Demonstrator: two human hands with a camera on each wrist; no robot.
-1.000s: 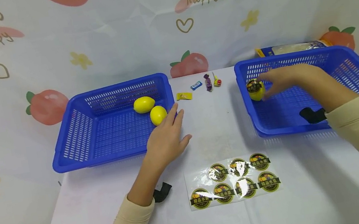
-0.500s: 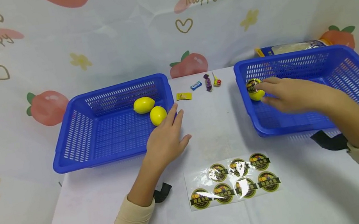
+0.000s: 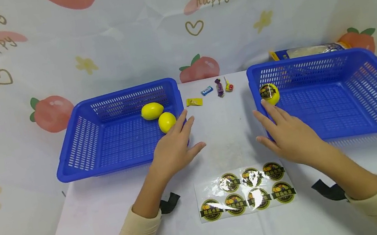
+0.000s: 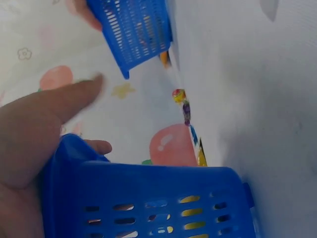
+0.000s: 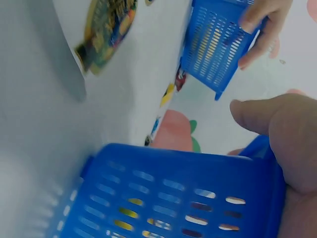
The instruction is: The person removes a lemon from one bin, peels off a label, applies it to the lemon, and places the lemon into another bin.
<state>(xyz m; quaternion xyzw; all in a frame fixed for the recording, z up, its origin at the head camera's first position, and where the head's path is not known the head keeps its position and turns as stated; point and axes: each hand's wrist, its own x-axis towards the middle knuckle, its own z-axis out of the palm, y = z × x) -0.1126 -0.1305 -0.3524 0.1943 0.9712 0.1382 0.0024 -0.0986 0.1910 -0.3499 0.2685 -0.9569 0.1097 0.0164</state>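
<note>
My left hand (image 3: 173,149) lies over the near right corner of the left blue basket (image 3: 107,169), fingers extended. Beside its fingertips are two plain yellow lemons (image 3: 152,111) inside that basket. Over the near left corner of the right blue basket (image 3: 348,133) is my right hand (image 3: 292,133), fingers spread, holding nothing. Just beyond its fingertips, in that basket's far left corner, sits a lemon (image 3: 276,97) with a round black-and-gold sticker (image 3: 267,91). Both wrist views show a thumb near a basket corner; whether the hands touch the rims I cannot tell.
A clear sheet (image 3: 243,191) of several round stickers lies between the forearms, with a gap at its upper left. Small wrapped candies (image 3: 219,87) and a lollipop (image 3: 229,86) lie between the baskets at the back. A packet (image 3: 308,50) is behind the right basket.
My right hand has drawn back from the stickered lemon, toward me and left, to the basket's near corner. The lemon stays in the right basket. My left hand has hardly moved.
</note>
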